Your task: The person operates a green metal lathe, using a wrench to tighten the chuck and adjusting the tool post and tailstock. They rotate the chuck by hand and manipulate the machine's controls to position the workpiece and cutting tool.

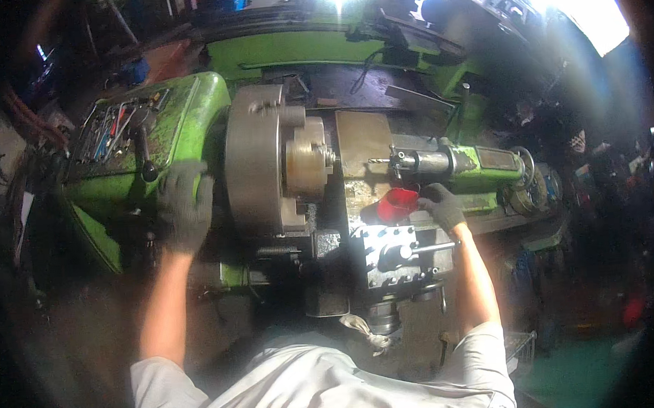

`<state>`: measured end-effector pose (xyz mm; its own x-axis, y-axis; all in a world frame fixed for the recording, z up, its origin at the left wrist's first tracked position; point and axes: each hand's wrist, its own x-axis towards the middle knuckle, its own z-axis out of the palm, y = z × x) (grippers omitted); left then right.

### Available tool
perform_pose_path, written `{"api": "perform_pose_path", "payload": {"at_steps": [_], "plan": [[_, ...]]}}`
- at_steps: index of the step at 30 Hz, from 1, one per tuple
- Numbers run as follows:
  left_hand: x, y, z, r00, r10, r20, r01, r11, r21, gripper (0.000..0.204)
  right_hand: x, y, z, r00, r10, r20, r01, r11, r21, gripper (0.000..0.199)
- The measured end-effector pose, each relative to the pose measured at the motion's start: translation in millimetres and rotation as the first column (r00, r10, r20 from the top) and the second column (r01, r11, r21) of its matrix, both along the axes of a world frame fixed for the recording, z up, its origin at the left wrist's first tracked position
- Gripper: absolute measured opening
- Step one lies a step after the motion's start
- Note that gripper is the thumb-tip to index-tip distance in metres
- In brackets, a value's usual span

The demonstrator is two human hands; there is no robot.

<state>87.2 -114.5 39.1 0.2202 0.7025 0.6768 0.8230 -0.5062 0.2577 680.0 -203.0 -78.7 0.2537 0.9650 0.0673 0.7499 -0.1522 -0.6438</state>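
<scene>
My left hand (185,206), in a dark grey glove, is slightly blurred beside the green headstock (200,107) of a lathe. Its fingers look stretched out, and nothing shows in them. Close to its fingertips is the round black knob of a lever (149,170). My right hand (442,206), gloved alike, grips a red cup-like container (397,204) by its right side. The container is tilted, just beyond the tool post (393,256) and below a drill bit (378,161) in the tailstock (475,165). A brass-coloured round workpiece (305,168) sits in the large chuck (256,160).
Several wrenches and hand tools (112,129) lie on top of the headstock. The tool post handle (435,247) sticks out to the right, under my right forearm. A handwheel (524,168) is at the tailstock's end. A pale rag (365,332) hangs near my body.
</scene>
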Motion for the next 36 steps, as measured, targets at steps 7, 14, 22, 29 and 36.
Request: {"api": "perform_pose_path", "payload": {"at_steps": [7,14,22,29,36], "plan": [[-19,66,-18,0.889,0.231,-0.395,-0.244,0.97,0.017,0.037,-44,36,43,0.899,0.315,0.305,-0.278,0.947,-0.158,0.021],[-25,89,-26,0.715,0.308,-0.627,-0.383,0.924,0.017,0.057,-39,41,29,0.818,0.417,0.396,-0.326,0.904,-0.277,0.022],[-32,92,-37,0.726,0.343,-0.597,-0.342,0.932,0.12,0.055,-34,54,27,0.906,0.366,0.215,-0.302,0.912,-0.277,0.028],[-26,93,-32,0.751,0.329,-0.572,-0.307,0.942,0.138,0.046,-17,12,5,0.904,-0.081,-0.42,0.103,0.994,0.032,0.02],[-25,91,-32,0.731,0.36,-0.58,-0.38,0.92,0.092,0.046,-17,-12,10,0.773,-0.12,-0.623,0.189,0.981,0.046,0.021]]}}
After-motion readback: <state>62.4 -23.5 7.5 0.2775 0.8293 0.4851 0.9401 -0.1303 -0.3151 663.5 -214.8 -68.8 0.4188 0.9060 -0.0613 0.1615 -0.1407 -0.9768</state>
